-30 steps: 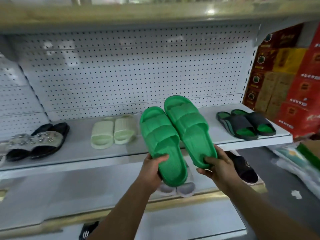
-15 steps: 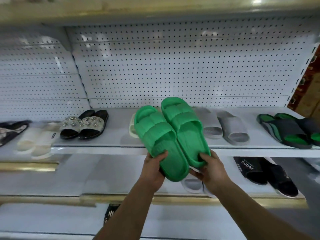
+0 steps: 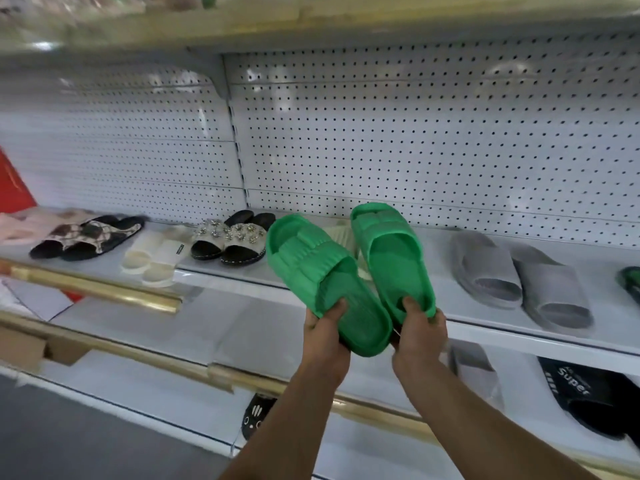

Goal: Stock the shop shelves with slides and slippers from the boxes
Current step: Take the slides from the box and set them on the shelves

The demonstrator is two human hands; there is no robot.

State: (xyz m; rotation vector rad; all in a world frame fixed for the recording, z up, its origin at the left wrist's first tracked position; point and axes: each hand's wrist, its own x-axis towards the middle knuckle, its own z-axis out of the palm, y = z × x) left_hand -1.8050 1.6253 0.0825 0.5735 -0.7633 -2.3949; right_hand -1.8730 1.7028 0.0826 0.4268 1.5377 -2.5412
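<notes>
I hold a pair of bright green slides in front of the white middle shelf (image 3: 398,299). My left hand (image 3: 323,332) grips the heel of the left green slide (image 3: 311,268). My right hand (image 3: 420,332) grips the heel of the right green slide (image 3: 391,258), thumb inside the footbed. Both slides point toes up and away, over the shelf's front edge. A pale green pair (image 3: 341,235) on the shelf is mostly hidden behind them.
On the same shelf lie grey slides (image 3: 516,275) to the right, jewelled black sandals (image 3: 230,240), cream slides (image 3: 152,258) and patterned black sandals (image 3: 86,235) to the left. Black "Super" slides (image 3: 588,396) sit on the lower shelf. A cardboard box (image 3: 31,344) is at lower left.
The view has swung left along the shelf. My hands have carried the green slides along with it, and the two slides have spread slightly apart at the toes.
</notes>
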